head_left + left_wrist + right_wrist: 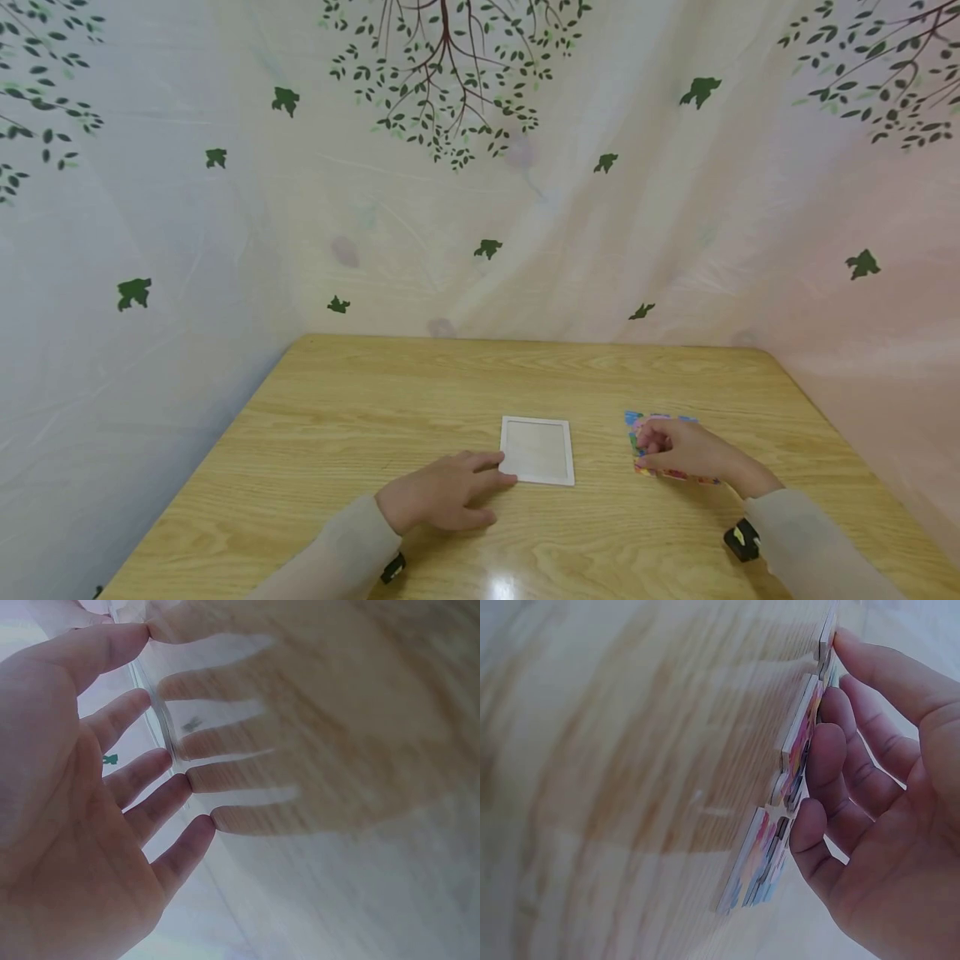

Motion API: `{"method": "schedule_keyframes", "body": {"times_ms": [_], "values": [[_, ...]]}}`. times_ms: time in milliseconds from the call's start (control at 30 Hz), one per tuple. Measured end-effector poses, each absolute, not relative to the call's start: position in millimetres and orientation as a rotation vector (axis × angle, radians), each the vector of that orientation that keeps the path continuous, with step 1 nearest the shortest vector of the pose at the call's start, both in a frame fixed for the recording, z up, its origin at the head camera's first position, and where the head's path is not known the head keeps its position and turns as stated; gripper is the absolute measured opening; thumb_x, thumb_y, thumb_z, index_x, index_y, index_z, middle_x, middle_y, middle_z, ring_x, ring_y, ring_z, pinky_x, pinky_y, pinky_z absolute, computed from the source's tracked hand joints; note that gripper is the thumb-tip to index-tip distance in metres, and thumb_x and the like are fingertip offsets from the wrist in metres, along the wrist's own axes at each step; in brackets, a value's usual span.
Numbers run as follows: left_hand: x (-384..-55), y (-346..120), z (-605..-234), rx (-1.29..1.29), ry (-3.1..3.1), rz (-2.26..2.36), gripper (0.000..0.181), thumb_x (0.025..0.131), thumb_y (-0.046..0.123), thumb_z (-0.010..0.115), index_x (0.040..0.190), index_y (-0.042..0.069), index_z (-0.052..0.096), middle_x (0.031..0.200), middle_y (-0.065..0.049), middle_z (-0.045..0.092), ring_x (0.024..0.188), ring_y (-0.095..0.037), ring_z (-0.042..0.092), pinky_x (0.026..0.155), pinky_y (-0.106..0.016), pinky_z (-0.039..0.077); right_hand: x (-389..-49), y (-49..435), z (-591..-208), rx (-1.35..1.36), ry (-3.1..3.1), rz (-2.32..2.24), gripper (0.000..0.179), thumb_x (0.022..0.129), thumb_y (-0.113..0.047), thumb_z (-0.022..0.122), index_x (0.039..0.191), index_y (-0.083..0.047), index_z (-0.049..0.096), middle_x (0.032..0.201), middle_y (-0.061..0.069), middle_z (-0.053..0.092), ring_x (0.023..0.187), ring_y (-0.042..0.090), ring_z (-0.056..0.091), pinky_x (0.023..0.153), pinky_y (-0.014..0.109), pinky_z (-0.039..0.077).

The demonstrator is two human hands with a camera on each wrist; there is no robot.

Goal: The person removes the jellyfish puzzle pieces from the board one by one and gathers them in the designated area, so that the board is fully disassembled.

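Flat on the wooden table (360, 400) lies a white frame-like board (537, 451) with a raised border. My left hand (450, 492), palm down with fingers spread, has its fingertips right at the board's left edge; in the left wrist view, spread fingers (161, 817) reach toward the tabletop. Over to the right, my right hand (693, 450) rests on colourful jigsaw puzzle pieces (632, 421), covering much of them. From the right wrist, the fingers (826, 757) bend loosely over the pieces, and the thumb touches one at the far end, apart from the other fingertips.
A pale cloth curtain (420, 275) printed with branches and green leaves hangs behind the table and along both sides. Bare wood separates the board from the puzzle pieces. Small black devices (742, 540) sit at both wrists.
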State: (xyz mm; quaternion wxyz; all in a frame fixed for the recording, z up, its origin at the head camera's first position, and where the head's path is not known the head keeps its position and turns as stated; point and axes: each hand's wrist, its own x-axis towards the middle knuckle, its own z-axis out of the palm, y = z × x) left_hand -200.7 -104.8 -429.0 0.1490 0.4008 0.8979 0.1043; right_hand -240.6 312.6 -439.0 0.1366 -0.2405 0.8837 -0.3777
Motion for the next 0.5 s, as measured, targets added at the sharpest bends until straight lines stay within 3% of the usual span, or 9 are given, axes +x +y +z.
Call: {"method": "schedule_keyframes", "body": {"times_ms": [500], "values": [[-203.7, -104.9, -433.4, 1.175, 2.605, 0.295, 0.053, 0.102, 0.039, 0.061, 0.153, 0.03, 0.049, 0.163, -0.004, 0.037, 0.148, -0.026, 0.036, 0.117, -0.051, 0.035, -237.6, 312.2, -436.4, -0.694, 2.617, -1.059, 0.02, 0.096, -0.019, 0.073, 0.104, -0.004, 0.063, 0.089, 0.002, 0.059, 0.073, 0.008, 0.053, 0.063, 0.023, 0.048]]}}
